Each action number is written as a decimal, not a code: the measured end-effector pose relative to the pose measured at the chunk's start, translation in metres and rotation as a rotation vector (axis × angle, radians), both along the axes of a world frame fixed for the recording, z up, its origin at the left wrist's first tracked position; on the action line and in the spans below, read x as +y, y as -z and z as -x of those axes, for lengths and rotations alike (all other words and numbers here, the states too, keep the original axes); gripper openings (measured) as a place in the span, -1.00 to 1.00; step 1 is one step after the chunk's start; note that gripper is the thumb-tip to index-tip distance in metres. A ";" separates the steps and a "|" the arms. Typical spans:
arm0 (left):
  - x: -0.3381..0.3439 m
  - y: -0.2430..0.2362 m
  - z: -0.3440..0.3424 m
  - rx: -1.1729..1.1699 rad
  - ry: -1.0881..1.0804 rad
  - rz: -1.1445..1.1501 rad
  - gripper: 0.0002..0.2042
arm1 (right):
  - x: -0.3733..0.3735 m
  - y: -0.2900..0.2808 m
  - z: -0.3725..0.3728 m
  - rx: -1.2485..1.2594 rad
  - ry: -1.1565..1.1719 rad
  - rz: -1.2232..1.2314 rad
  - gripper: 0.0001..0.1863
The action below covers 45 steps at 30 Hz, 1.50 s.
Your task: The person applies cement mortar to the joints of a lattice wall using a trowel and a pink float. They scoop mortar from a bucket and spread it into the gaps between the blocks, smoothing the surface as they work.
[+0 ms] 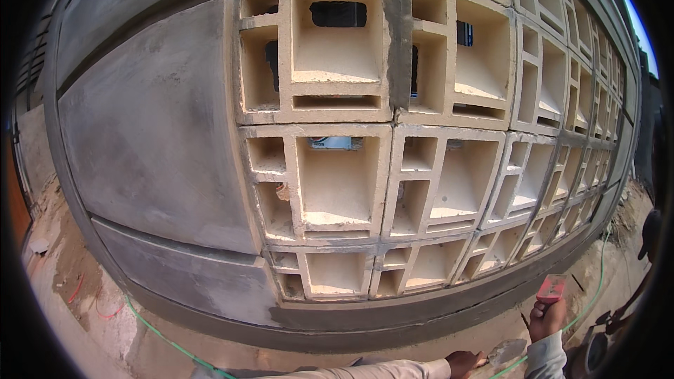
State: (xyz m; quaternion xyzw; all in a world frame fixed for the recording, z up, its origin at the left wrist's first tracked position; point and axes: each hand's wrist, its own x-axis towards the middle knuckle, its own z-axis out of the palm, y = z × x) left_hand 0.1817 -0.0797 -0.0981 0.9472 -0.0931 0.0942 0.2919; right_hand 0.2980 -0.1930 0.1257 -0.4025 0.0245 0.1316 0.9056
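Note:
My left hand, at the end of a beige sleeve, is low in the view. Its fingers are closed around what looks like the handle of a trowel, whose grey, mortar-smeared blade points to the right. Higher and further right, my right hand grips a small red block-shaped thing from below; its exact kind does not show. A thin dark piece sticks out beside that hand. Both hands are below and in front of a wall of cream ventilation blocks, apart from it.
A smooth grey plastered panel adjoins the blocks on the left, above a grey ledge. A green hose runs along the ground. At the right edge are a dark round container and dark shapes, perhaps another person.

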 end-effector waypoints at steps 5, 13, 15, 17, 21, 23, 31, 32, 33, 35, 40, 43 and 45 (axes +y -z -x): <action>0.004 -0.097 0.011 0.436 0.084 0.008 -0.25 | -0.035 0.011 0.015 -0.070 0.074 0.048 -0.79; -0.021 -0.090 -0.026 0.011 -0.061 0.130 -0.45 | -0.063 -0.024 0.052 -0.725 0.224 0.542 -0.78; -0.019 -0.030 -0.062 0.150 0.026 0.472 -0.48 | -0.080 -0.009 0.032 -0.914 0.302 0.464 -0.73; -0.063 -0.037 -0.088 0.225 0.001 0.754 -0.49 | -0.119 -0.006 0.012 -0.933 0.222 0.569 -0.69; -0.175 -0.069 -0.146 0.249 0.064 0.528 -0.49 | -0.172 0.024 -0.030 -1.060 0.231 0.638 -0.47; -0.230 -0.085 -0.175 0.353 0.077 0.318 -0.47 | -0.195 0.017 -0.034 -1.028 0.294 0.599 -0.50; -0.463 -0.086 -0.339 0.127 0.424 -0.054 -0.50 | -0.290 0.013 -0.066 -0.970 0.600 0.571 -0.51; -0.482 -0.080 -0.354 0.130 0.404 -0.083 -0.50 | -0.298 0.015 -0.070 -0.955 0.617 0.558 -0.52; -0.497 -0.071 -0.369 0.132 0.383 -0.110 -0.51 | -0.305 0.016 -0.074 -0.940 0.631 0.546 -0.52; -0.527 -0.065 -0.385 0.135 0.374 -0.166 -0.55 | -0.323 0.014 -0.079 -0.928 0.684 0.553 -0.53; -0.564 -0.047 -0.415 0.150 0.364 -0.296 -0.60 | -0.351 0.016 -0.087 -0.915 0.753 0.562 -0.55; -0.567 -0.033 -0.436 0.020 0.395 -0.322 -0.67 | -0.356 0.015 -0.084 -0.930 0.776 0.550 -0.53; -0.595 -0.054 -0.438 0.241 0.363 -0.351 -0.72 | -0.363 0.019 -0.089 -0.932 0.801 0.577 -0.51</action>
